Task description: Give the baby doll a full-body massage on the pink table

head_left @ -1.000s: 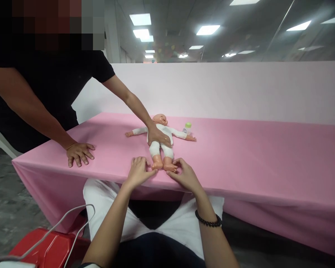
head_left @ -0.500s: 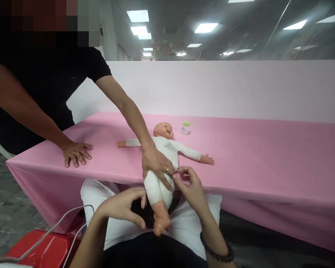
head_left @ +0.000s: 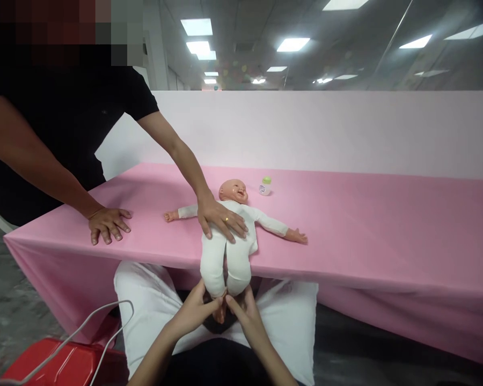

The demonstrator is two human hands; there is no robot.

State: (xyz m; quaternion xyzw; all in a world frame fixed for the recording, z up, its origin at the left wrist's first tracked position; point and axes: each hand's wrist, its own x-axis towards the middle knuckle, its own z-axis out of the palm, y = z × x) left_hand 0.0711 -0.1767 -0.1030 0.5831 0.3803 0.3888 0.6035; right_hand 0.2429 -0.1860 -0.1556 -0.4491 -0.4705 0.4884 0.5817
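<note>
Doll (head_left: 238, 256), supine, legs (head_left: 213, 269) between fingers (head_left: 214, 306)

Doll head (head_left: 232, 191): glossy plastic, smooth. Doll body (head_left: 239, 254): matt cloth.

A hand could pass over the table (head_left: 366, 225) to the right of the doll's (head_left: 238, 254) outstretched arm. From the left edge, a co-worker's forearm (head_left: 181, 161) bars the way, and a flat hand (head_left: 109, 224) occupies the near left corner. A bottle (head_left: 265, 187) stands toward the far edge; the left hand (head_left: 193, 311) and right hand (head_left: 243, 313) crowd the near edge.
</note>
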